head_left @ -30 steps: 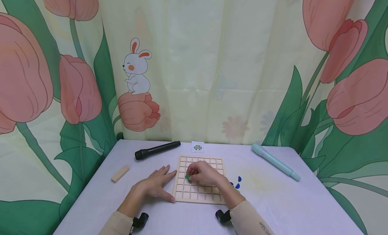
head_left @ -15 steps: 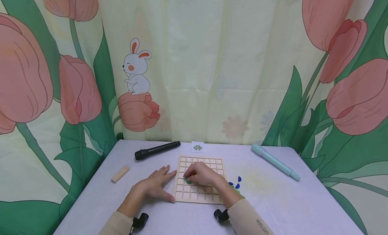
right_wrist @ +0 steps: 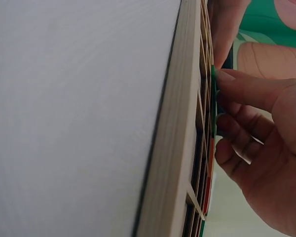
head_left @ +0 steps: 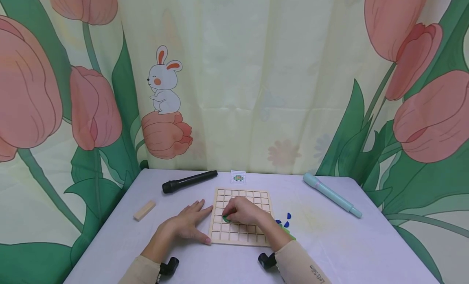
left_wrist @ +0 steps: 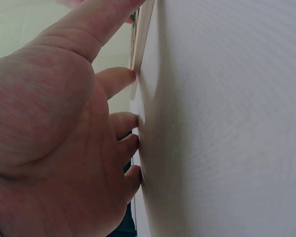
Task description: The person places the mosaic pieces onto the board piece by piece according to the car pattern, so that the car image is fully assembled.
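From head height, the bench (head_left: pixel 329 251) is viewed forward and downward from well back, with the printed backdrop (head_left: pixel 234 92) faced beyond it. From the left wrist, the left hand (head_left: pixel 188 223) is seen very near, palm side, low along the bench top, which is shown tipped on its side. From the right wrist, the right hand (head_left: pixel 243 210) is seen close, past the edge of the grid board (head_left: pixel 239 237). Parts of the board are shared by all three views.
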`<control>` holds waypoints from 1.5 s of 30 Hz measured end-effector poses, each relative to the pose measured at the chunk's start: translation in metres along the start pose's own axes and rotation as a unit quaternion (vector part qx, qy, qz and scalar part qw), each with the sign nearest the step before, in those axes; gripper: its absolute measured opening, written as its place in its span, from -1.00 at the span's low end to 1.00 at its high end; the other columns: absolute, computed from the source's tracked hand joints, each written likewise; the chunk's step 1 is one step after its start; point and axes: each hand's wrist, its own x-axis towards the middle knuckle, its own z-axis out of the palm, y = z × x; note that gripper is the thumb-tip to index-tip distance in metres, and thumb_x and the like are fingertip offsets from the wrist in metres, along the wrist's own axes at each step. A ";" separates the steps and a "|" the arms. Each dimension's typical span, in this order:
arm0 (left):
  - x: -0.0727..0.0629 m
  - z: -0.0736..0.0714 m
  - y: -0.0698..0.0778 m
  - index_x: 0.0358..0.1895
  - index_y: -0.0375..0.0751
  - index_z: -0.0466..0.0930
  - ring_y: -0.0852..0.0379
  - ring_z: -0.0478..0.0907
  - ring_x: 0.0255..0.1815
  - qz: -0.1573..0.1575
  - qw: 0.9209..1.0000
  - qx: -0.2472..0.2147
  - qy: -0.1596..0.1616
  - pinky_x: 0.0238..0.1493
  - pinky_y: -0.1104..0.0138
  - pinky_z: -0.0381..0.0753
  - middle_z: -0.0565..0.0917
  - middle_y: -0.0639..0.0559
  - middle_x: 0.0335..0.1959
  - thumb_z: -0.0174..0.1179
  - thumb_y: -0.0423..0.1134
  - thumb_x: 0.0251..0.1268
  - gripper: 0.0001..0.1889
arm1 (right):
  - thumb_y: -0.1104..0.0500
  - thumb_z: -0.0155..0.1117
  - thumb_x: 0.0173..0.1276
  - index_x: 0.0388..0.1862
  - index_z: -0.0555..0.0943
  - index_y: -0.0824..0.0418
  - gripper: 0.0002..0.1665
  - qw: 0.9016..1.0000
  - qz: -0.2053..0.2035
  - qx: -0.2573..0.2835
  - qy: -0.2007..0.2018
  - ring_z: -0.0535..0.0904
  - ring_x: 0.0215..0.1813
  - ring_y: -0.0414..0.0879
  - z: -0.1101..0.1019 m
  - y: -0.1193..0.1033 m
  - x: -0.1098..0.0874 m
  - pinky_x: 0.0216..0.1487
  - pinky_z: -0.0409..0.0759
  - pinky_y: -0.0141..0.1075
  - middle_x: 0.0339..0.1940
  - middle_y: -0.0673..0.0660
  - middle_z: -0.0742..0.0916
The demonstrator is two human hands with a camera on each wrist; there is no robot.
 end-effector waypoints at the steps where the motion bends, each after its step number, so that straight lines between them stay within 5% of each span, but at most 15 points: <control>1: 0.000 0.000 0.000 0.65 0.13 0.20 -0.22 -0.13 0.75 0.000 1.000 0.000 0.000 0.71 -0.18 -0.10 0.01 -0.23 0.73 0.49 0.47 -0.12 0.21 | 0.32 0.45 0.35 -0.09 0.86 0.14 -0.80 1.000 -0.001 0.000 -0.001 0.60 -0.19 -0.33 0.000 0.000 0.000 -0.08 0.63 -0.44 -0.21 -0.05 0.79; 15: 0.000 0.002 -0.002 0.65 0.13 0.22 -0.22 -0.12 0.75 -0.004 1.000 -0.002 0.001 0.71 -0.17 -0.09 0.02 -0.22 0.72 0.50 0.47 -0.13 0.20 | 0.30 0.43 0.38 -0.02 0.84 0.14 -0.77 1.000 0.009 -0.005 0.003 0.59 -0.18 -0.30 -0.001 -0.002 -0.004 -0.08 0.63 -0.41 -0.15 -0.04 0.79; 20: 0.000 0.002 -0.001 0.65 0.14 0.21 -0.23 -0.11 0.75 -0.002 1.000 0.001 0.003 0.70 -0.18 -0.08 0.02 -0.23 0.72 0.50 0.47 -0.13 0.20 | 0.24 0.37 0.45 0.15 0.76 0.12 -0.68 0.998 0.016 -0.004 0.053 0.57 -0.21 -0.22 -0.007 0.001 -0.015 -0.15 0.59 -0.36 -0.18 -0.08 0.75; 25: -0.002 0.001 0.002 0.65 0.14 0.22 -0.22 -0.12 0.75 -0.012 1.000 -0.003 0.003 0.70 -0.18 -0.08 0.02 -0.22 0.73 0.52 0.44 -0.14 0.20 | 0.26 0.36 0.45 0.30 0.65 0.16 -0.56 0.994 0.009 0.014 0.111 0.57 -0.13 -0.15 -0.020 0.006 -0.031 -0.17 0.58 -0.36 -0.03 0.10 0.76; 33: 0.000 0.001 -0.001 0.65 0.12 0.21 -0.23 -0.12 0.75 0.000 1.000 0.000 0.003 0.71 -0.18 -0.10 0.01 -0.23 0.73 0.51 0.45 -0.14 0.21 | 0.17 0.41 0.44 0.33 0.63 0.14 -0.51 0.983 0.040 0.040 0.175 0.57 -0.08 -0.12 -0.043 0.021 -0.053 -0.16 0.61 -0.35 0.07 0.15 0.73; 45: 0.001 0.001 0.000 0.65 0.10 0.20 -0.23 -0.12 0.75 -0.001 1.000 -0.001 0.002 0.70 -0.19 -0.09 0.01 -0.24 0.72 0.51 0.45 -0.13 0.21 | 0.12 0.44 0.42 0.21 0.70 0.17 -0.58 0.982 0.082 0.035 0.165 0.59 -0.07 -0.08 -0.071 0.055 -0.078 -0.07 0.61 -0.24 0.09 0.21 0.76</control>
